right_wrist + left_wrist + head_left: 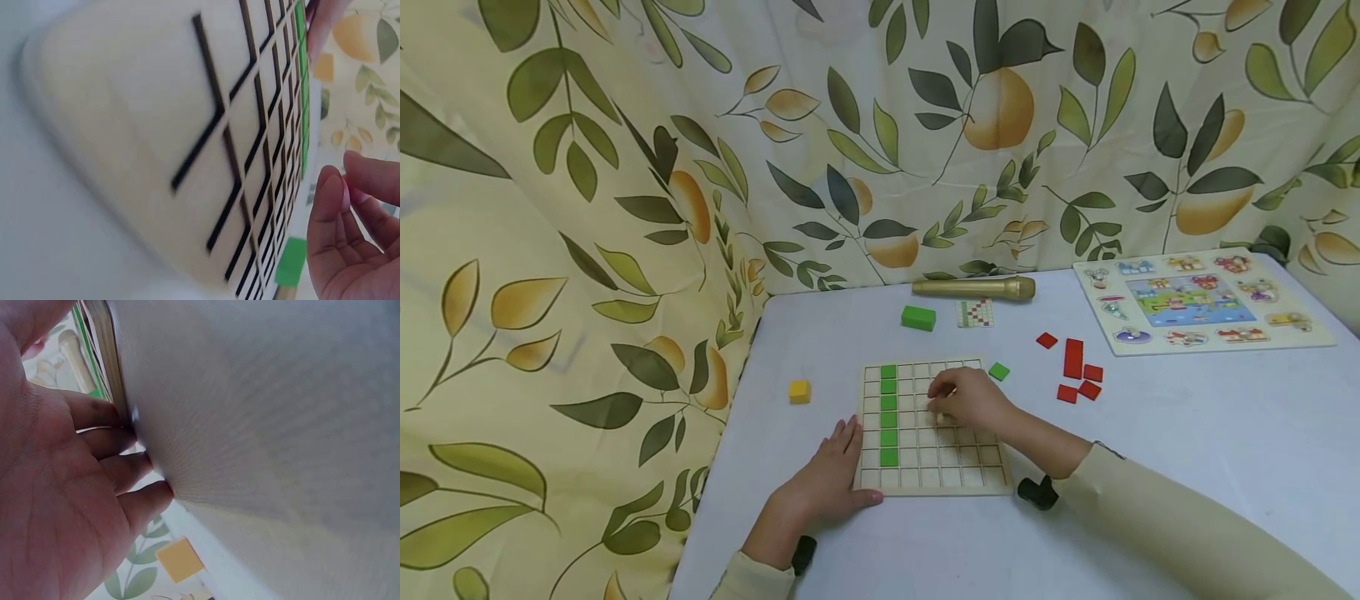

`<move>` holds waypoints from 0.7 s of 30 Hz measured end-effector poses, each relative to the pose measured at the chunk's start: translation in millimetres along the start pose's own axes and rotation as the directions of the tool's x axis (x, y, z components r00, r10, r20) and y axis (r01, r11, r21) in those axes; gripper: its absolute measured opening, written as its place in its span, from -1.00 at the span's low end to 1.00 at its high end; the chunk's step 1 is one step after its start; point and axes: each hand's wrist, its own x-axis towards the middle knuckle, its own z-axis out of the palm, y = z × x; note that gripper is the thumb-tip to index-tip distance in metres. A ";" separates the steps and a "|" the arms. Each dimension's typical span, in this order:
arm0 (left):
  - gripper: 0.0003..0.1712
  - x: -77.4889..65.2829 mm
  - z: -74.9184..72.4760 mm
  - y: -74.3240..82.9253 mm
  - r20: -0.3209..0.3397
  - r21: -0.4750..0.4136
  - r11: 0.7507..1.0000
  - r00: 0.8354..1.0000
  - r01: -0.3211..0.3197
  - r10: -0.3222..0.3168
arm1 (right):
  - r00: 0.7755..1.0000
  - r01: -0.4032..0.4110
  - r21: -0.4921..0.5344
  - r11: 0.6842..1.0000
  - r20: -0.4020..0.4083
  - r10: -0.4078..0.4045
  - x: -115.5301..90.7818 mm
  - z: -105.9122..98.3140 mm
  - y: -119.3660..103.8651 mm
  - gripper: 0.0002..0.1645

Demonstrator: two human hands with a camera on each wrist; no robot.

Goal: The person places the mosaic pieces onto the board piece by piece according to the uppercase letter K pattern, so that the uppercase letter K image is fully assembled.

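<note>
A pale wooden grid board lies on the white table, with several green square tiles in one column near its left side. My left hand rests along the board's left edge, fingers straight and thumb by the front corner. Over the upper right part of the grid is my right hand. In the right wrist view its thumb and curled fingers come close together, with a small pinkish patch between them; I cannot tell whether it is a tile. A loose green tile lies just right of the board.
A yellow block sits to the left. Behind the board are a green block, a small pattern card and a gold microphone. Several red pieces lie to the right, before a picture puzzle board. A leafy curtain hangs behind.
</note>
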 end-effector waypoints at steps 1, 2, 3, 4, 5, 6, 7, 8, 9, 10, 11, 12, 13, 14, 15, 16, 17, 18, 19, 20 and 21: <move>0.26 0.2 0.3 0.0 -0.001 0.003 1.000 1.000 0.002 -0.002 | 1.000 0.003 -0.001 1.000 -0.005 -0.003 0.3 -3.0 1.9 -0.89; 0.26 0.4 0.4 0.1 -0.001 0.006 1.000 1.000 0.005 -0.005 | 1.000 0.000 -0.006 1.000 -0.013 0.000 0.7 -5.8 3.8 -0.88; 0.26 0.3 0.3 0.3 -0.003 0.008 1.000 1.000 0.007 -0.007 | 1.000 -0.003 -0.011 1.000 -0.018 0.003 1.0 -8.6 5.7 -0.88; 0.26 0.3 0.5 0.4 -0.005 0.009 1.000 1.000 0.007 -0.007 | 1.000 -0.007 -0.016 1.000 -0.025 0.007 1.4 -11.3 7.8 -0.87; 0.25 0.2 0.5 0.5 -0.008 0.007 1.000 1.000 0.007 -0.007 | 1.000 -0.012 -0.021 1.000 -0.029 0.011 1.7 -14.0 9.7 -0.87; 0.25 0.2 0.5 0.7 -0.009 0.007 1.000 1.000 0.006 -0.006 | 0.999 -0.022 -0.020 1.000 -0.032 0.021 1.7 -16.6 11.3 -0.87; 0.25 0.0 0.2 0.8 -0.010 0.004 1.000 1.000 0.006 -0.006 | 0.999 -0.029 -0.021 0.999 -0.033 0.029 1.6 -19.1 12.9 -0.86; 0.25 -0.3 0.1 0.9 -0.009 0.001 1.000 1.000 0.006 -0.006 | 0.999 -0.040 -0.018 0.999 -0.036 0.040 1.5 -21.4 14.3 -0.86; 0.25 -0.5 0.0 0.9 -0.010 0.000 1.000 1.000 0.004 -0.004 | 0.998 -0.046 -0.011 0.999 -0.036 0.046 1.3 -23.8 15.6 -0.85; 0.25 -0.4 -0.1 0.9 -0.010 -0.002 1.000 1.000 0.003 -0.003 | 0.998 -0.050 -0.011 0.999 -0.040 0.050 1.1 -26.0 16.9 -0.85; 0.25 -0.6 -0.4 1.1 -0.011 -0.003 1.000 1.000 0.002 -0.003 | 0.998 -0.054 -0.010 0.999 -0.043 0.053 0.8 -28.1 18.1 -0.85; 0.25 -0.8 -0.6 1.2 -0.011 -0.002 1.000 1.000 0.003 -0.003 | 0.997 -0.056 -0.012 0.998 -0.045 0.055 0.5 -30.4 19.5 -0.85; 0.25 -0.8 -0.7 1.3 -0.010 -0.001 1.000 1.000 0.004 -0.004 | 0.997 -0.062 -0.014 0.998 -0.050 0.061 0.6 -32.2 21.1 -0.84; 0.25 -0.8 -0.8 1.4 -0.010 0.001 1.000 1.000 0.004 -0.004 | 0.996 -0.066 -0.020 0.998 -0.054 0.065 0.5 -34.0 22.6 -0.83; 0.25 -0.6 -0.8 1.4 -0.010 0.002 1.000 1.000 0.005 -0.005 | 0.996 -0.073 -0.027 0.997 -0.059 0.071 0.5 -35.8 24.6 -0.83; 0.25 -0.6 -0.8 1.5 -0.009 0.000 1.000 1.000 0.006 -0.006 | 0.995 -0.079 -0.038 0.996 -0.061 0.077 0.3 -37.7 26.4 -0.83; 0.25 -0.6 -0.7 1.5 -0.009 0.000 1.000 1.000 0.007 -0.007 | 0.994 -0.088 -0.037 0.995 -0.063 0.085 0.2 -39.6 28.2 -0.81; 0.25 -0.4 -0.6 1.4 -0.009 -0.001 1.000 1.000 0.009 -0.009 | 0.994 -0.094 -0.041 0.995 -0.065 0.092 0.1 -41.6 30.1 -0.81; 0.25 -0.4 -0.6 1.4 -0.010 -0.002 1.000 1.000 0.009 -0.009 | 0.993 -0.103 -0.043 0.994 -0.067 0.100 0.0 -43.5 31.8 -0.80; 0.25 -0.4 -0.5 1.4 -0.009 -0.002 1.000 1.000 0.010 -0.010 | 0.992 -0.111 -0.042 0.993 -0.070 0.107 -0.1 -45.4 33.6 -0.79; 0.25 -0.4 -0.5 1.3 -0.010 -0.003 1.000 1.000 0.011 -0.011 | 0.990 -0.119 -0.041 0.992 -0.075 0.116 0.0 -47.3 35.6 -0.79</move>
